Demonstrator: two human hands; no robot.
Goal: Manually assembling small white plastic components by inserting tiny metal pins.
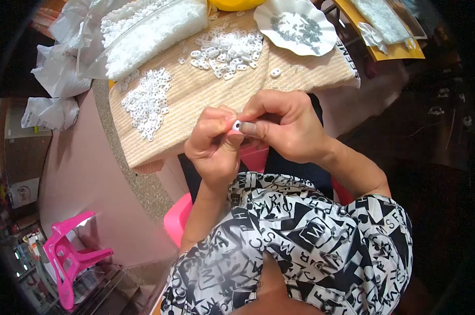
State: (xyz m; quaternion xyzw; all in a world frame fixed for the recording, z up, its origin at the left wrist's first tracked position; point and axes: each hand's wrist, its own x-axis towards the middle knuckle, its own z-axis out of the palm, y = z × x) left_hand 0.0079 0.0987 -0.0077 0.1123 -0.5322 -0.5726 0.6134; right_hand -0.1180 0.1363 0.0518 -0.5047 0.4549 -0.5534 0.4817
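Near the table's front edge, my left hand (211,142) is closed, its thumb and fingertips pinching a small white plastic piece (236,125) with a dark spot at its middle. My right hand (295,128) meets it there, thumb and forefinger closed at the piece's right side. Whether the right fingertips hold some further tiny part is hidden. Beyond the hands lie two heaps of white plastic pieces: flat ones with holes at the left (147,102) and oval, two-holed ones at the middle (229,52). A single oval piece (276,72) lies apart.
A striped beige cloth (190,97) covers the table. At the back stand a fluted white plate (265,32) of tiny grey and white parts, a clear bag (159,44) of white parts and a yellow container (237,4). A pink stool (69,252) is at the lower left.
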